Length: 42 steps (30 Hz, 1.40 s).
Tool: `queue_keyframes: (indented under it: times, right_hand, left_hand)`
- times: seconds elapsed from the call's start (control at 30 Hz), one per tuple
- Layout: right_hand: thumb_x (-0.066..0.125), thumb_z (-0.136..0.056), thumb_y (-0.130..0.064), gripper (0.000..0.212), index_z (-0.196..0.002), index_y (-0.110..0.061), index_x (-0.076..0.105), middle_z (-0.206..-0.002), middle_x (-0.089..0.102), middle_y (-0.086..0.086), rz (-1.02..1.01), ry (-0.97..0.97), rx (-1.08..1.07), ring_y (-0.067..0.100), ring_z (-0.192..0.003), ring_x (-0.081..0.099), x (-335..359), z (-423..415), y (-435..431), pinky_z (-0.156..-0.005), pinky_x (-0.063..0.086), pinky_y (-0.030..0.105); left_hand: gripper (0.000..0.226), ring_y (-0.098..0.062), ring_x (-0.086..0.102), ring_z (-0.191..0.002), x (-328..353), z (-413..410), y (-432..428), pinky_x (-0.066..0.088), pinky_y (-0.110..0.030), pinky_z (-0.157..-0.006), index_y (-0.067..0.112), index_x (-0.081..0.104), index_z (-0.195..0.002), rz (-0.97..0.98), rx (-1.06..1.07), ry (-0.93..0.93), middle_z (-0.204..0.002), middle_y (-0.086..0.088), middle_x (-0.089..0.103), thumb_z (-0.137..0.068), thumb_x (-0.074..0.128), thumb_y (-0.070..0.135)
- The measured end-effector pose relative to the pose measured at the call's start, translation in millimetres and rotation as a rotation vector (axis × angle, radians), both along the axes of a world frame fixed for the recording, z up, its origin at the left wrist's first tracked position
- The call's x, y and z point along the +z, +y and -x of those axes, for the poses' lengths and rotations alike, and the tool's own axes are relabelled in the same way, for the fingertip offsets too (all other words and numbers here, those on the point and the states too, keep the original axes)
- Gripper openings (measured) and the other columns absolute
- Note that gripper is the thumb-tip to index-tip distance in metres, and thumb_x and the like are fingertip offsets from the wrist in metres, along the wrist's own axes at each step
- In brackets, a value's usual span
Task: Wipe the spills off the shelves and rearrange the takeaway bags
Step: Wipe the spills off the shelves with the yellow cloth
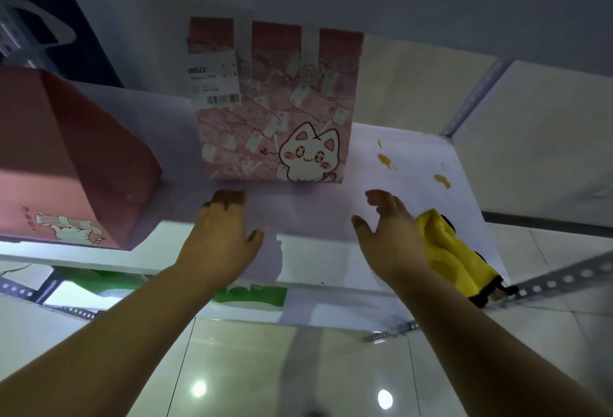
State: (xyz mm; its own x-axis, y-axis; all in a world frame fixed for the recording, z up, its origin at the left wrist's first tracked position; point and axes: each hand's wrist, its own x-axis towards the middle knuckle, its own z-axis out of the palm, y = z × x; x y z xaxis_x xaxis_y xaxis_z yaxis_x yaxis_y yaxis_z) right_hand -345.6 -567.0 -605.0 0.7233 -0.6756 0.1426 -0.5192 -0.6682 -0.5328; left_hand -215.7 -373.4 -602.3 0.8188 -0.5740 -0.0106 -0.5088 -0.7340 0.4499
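Cat-print takeaway bag (275, 108) upright on shelf (414, 151), contents hidden, both hands' fingers (376, 199) spread, empty.

On the shelf (308, 214) before me a takeaway bag (275, 101) stands upright in the middle. Another bag (69, 158) sits to its left at the front edge. Spills (384, 159) lie to the right of the middle bag. My left hand (222, 234) and my right hand (391, 234) are in front of that bag. A cloth (451, 251) lies just right of my right hand, at the front right corner.
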Motion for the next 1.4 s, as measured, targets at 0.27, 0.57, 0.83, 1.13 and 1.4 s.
queue_keyframes:
  times: [0.27, 0.57, 0.83, 1.13, 1.4]
  right_hand:
    - [0.058, -0.086, -0.033, 0.055, -0.136, -0.019, 0.041, -0.138, 0.043, 0.013, 0.261, 0.296, -0.146, 0.037, -0.121, 0.038, -13.0, 75.5, -41.6, -0.096, 0.036, 0.043]
    - [0.028, -0.096, -0.048, 0.053, -0.143, -0.048, 0.002, -0.152, 0.015, -0.004, 0.179, 0.511, -0.106, 0.029, -0.120, 0.031, -51.7, 101.7, -90.9, -0.096, 0.022, 0.044]
    - [0.033, -0.095, -0.034, 0.058, -0.132, -0.060, -0.004, -0.144, 0.016, -0.009, 0.148, 0.423, -0.047, 0.029, -0.112, 0.024, -62.7, 72.6, -139.2, -0.096, 0.016, 0.047]
    - [0.025, -0.094, -0.035, 0.052, -0.140, -0.051, 0.007, -0.145, 0.025, 0.002, 0.235, 0.417, -0.166, 0.036, -0.117, 0.030, -69.3, 25.6, -179.6, -0.099, 0.016, 0.051]
    - [0.028, -0.089, -0.031, 0.059, -0.138, -0.054, 0.005, -0.150, 0.019, 0.000, 0.205, 0.391, -0.301, 0.038, -0.121, 0.029, -69.5, 4.0, -203.9, -0.098, 0.015, 0.052]
  left_hand:
    - [0.049, -0.028, 0.035, -0.124, -30.3, 46.8, -56.3, 0.033, -0.035, -0.102, 0.019, 0.046, -0.133, -0.008, -0.246, -0.026, -0.140, -0.006, 0.041, -0.088, 0.056, 0.035]
    - [0.047, -0.029, 0.031, -0.133, -60.8, 72.5, -123.2, 0.031, -0.038, -0.108, 0.028, 0.044, -0.134, -0.142, -0.323, -0.041, -0.146, -0.003, 0.037, -0.092, 0.041, 0.048]
    - [0.043, -0.032, 0.057, -0.094, -65.9, 80.0, -142.0, 0.038, -0.031, -0.068, 0.024, 0.055, -0.119, -0.185, -0.204, -0.328, -0.108, -0.005, 0.058, -0.089, 0.041, 0.052]
    - [0.033, -0.036, 0.056, -0.068, -72.5, 78.8, -146.4, 0.037, -0.035, -0.058, 0.006, 0.071, -0.081, -0.092, -0.197, -0.386, -0.079, -0.017, 0.060, -0.077, 0.067, 0.038]
    - [0.039, -0.033, 0.058, -0.101, -76.7, 71.2, -149.2, 0.045, -0.043, -0.083, 0.008, 0.071, -0.095, 0.021, -0.242, -0.337, -0.113, -0.010, 0.065, -0.084, 0.056, 0.043]
